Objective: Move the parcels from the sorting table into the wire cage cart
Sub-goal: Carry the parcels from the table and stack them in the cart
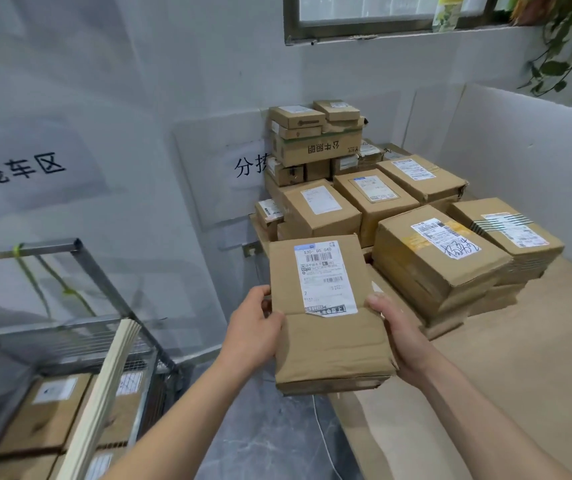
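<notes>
- The surface (537, 358), a pale wood top walled by white boards, fills the right side; its near-left corner lies just under the held parcel.
- The wire cage cart (104, 327) stands low at the left, apart from the surface, with brown boxes lying flat inside it.
- A stack of parcels (315, 140) rises in the far-left corner of the surface, and lower rows of boxes spread from it along the far edge toward the right wall.
- The large box (440, 258) with a scrawled label sits nearest the held parcel, just to its right.
- The held parcel (326, 317), flat brown cardboard with a white label facing up, hangs in the air over the near-left corner, between surface and cart.
- The left hand (253, 330) grips its left edge, thumb on top.
- The right hand (395, 330) grips its right edge, thumb on top and fingers hidden beneath.
</notes>
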